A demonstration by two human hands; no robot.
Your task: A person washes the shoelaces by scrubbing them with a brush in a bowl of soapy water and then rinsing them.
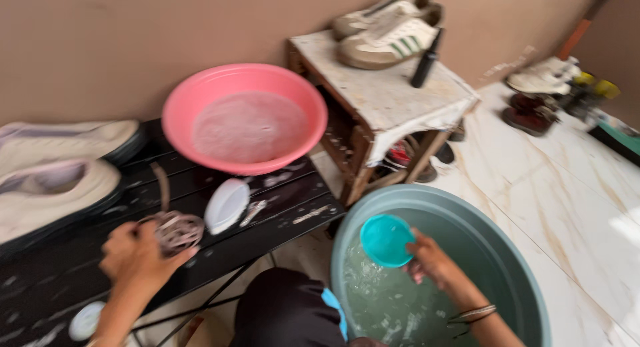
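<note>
On the black slatted tabletop, wet and streaked with suds, the left hand has its fingers clenched around a round brush near the front edge. A pink basin of soapy water sits at the far edge by the brown wall, pale shoes at the left end. Beside it, on the marble floor, the right hand grips a teal scoop over a water-filled green tub.

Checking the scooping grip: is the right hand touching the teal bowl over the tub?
Touching. The head view shows the right hand with its fingers on the rim of the teal bowl, held above the water in the grey-green tub.
</note>
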